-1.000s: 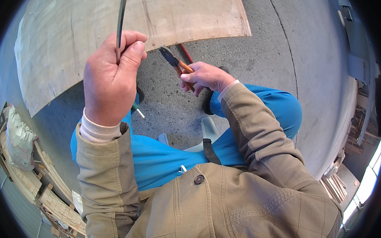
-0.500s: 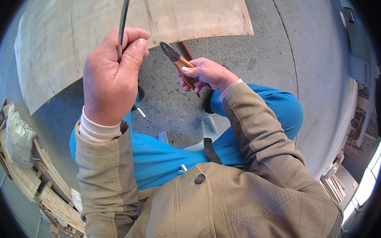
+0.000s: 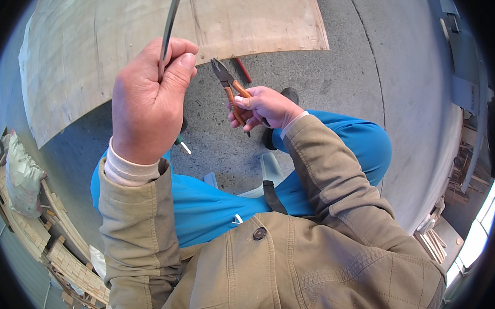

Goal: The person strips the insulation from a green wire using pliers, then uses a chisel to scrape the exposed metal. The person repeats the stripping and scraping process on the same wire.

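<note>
My left hand [image 3: 149, 106] is raised at centre left, its fingers pinched on a thin, narrow dark strip [image 3: 169, 28]. The strip rises from the fist and runs out of the upper edge of the view. My right hand [image 3: 266, 108], lower and to the right, grips a pair of pliers [image 3: 223, 74] by its orange handles. The jaws point up and away from me, slightly parted, close to the left fingertips and apart from the strip. What the strip is made of I cannot tell.
A large plywood sheet [image 3: 253, 21] lies ahead, with a red rod [image 3: 242, 69] by its near edge. Between my blue-trousered legs stands a pale stool edge [image 3: 271, 169]. A green-and-white tool [image 3: 183, 145] shows below my left hand. Wood pieces and a sack [image 3: 25, 181] lie far left.
My left hand with the strip has shifted slightly right and down. The pliers in my right hand have turned more upright, and their jaws have parted.
</note>
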`<state>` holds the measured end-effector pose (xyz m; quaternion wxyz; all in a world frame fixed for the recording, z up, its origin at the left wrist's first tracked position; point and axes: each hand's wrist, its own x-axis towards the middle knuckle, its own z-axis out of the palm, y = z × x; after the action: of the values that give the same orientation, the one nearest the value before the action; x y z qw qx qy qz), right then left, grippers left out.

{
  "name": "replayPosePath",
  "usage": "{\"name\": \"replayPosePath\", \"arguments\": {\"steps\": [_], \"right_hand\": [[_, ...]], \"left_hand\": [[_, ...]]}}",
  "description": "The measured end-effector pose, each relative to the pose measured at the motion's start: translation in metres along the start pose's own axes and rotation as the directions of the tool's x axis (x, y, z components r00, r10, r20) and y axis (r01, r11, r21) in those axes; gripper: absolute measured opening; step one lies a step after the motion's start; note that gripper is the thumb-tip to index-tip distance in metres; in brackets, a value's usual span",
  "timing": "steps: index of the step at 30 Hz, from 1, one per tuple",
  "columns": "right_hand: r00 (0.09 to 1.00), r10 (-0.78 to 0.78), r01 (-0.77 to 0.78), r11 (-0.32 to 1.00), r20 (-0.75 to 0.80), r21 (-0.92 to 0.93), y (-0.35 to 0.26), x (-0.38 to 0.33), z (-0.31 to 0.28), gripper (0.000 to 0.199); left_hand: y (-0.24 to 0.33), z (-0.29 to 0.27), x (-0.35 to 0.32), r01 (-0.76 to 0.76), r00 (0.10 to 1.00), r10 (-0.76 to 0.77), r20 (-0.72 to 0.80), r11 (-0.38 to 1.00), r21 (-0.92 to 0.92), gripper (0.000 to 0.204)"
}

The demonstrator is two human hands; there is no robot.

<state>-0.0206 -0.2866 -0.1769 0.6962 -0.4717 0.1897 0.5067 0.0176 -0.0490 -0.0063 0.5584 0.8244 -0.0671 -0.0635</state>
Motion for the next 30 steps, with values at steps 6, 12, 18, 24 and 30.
{"name": "replayPosePath", "arguments": {"steps": [6,12,18,24,30], "right_hand": [[0.996,0.012,-0.026,0.987,0.087,0.158,0.006,0.008,0.001,0.029],[1.000,-0.001,-0.001,0.994,0.020,0.107,0.001,0.006,-0.004,0.029],[1.000,0.002,-0.002,0.999,0.005,0.041,-0.003,0.008,-0.010,0.026],[0.999,0.006,-0.010,0.994,0.043,0.112,0.007,0.014,-0.008,0.028],[0.998,-0.021,0.014,0.992,0.056,0.125,0.008,0.015,-0.003,0.029]], "left_hand": [[-0.001,0.003,0.000,-0.004,1.000,0.004,0.003,1.000,0.004,0.014],[-0.001,0.004,0.000,0.006,1.000,-0.006,0.011,1.000,0.019,0.014],[0.000,0.003,0.001,0.018,1.000,-0.018,0.009,1.000,0.011,0.014],[0.000,0.003,0.002,0.016,1.000,-0.016,0.016,1.000,0.016,0.014],[-0.002,0.003,0.001,-0.002,1.000,0.002,0.011,1.000,0.029,0.014]]}}
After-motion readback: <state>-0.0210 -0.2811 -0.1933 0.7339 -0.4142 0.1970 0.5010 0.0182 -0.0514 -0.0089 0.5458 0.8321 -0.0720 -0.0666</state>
